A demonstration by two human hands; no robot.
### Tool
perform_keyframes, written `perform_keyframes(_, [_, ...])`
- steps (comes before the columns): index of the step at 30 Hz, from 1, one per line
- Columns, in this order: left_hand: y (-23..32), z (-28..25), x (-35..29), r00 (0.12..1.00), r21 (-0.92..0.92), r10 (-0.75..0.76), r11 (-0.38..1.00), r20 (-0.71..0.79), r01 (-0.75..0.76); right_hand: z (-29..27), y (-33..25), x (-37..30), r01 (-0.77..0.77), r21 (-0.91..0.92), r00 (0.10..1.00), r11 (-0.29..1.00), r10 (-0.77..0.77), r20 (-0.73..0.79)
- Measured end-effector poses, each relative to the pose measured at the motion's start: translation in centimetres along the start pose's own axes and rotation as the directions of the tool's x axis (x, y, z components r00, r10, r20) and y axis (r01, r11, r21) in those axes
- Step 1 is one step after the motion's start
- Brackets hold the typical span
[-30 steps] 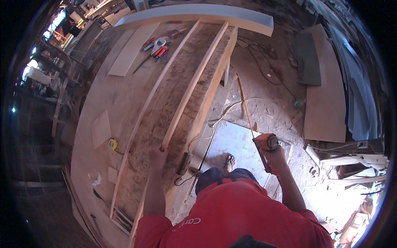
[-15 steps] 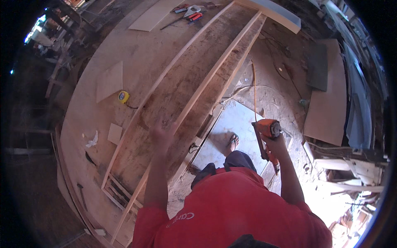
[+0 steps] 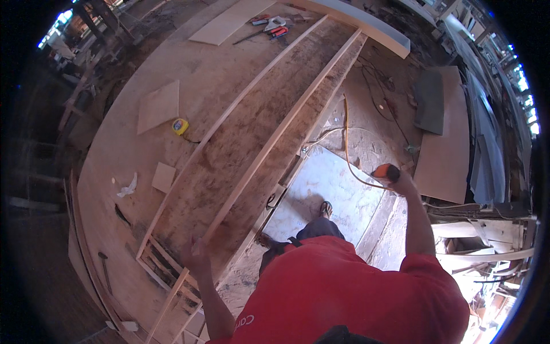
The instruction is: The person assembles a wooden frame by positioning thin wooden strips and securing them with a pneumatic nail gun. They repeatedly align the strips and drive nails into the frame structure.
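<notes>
A long, narrow frame of pale wood strips (image 3: 286,112) lies across the worktable. My left hand (image 3: 196,261) is at the frame's nearer inner strip, close to its near end, with its slightly blurred fingers closed about the wood. Out to the right, over the floor, my right hand (image 3: 404,184) grips an orange and black nail gun (image 3: 386,173). Most of the tool's body is hidden by that hand and by the viewing angle. A yellowish air hose (image 3: 347,137) curves along the floor towards it.
A yellow tape measure (image 3: 180,126), wood offcuts (image 3: 164,176), a hammer (image 3: 105,269) and red-handled hand tools (image 3: 279,32) lie on the table (image 3: 123,155). A pale board (image 3: 329,180) is on the floor by my foot. Sheets of board (image 3: 441,155) lean at the right.
My left hand has moved down along the strip towards the frame's near end. My right hand has swung outward with the nail gun, turning it, and the hose now bends more.
</notes>
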State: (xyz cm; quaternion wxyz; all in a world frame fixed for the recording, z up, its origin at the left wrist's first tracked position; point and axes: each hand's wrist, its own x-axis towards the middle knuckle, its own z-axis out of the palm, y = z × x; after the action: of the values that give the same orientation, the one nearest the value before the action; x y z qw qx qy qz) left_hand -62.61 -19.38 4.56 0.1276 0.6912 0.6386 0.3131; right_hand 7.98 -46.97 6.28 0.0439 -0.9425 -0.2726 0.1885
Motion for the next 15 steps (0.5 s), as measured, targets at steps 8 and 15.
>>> perform_keyframes(8, [10.4, 3.8, -4.4, 0.999, -0.065, 0.038, 0.997, -0.012, -0.038, -17.0, 20.0, 10.3, -0.235, -0.448, 0.947, 0.863, 0.099, -0.305])
perform_keyframes(15, [22.8, 13.2, -8.0, 0.973, -0.182, 0.169, 0.973, 0.156, -0.139, -41.2, 40.6, 11.5, -0.208, -0.684, 0.731, 0.699, -0.353, -0.584])
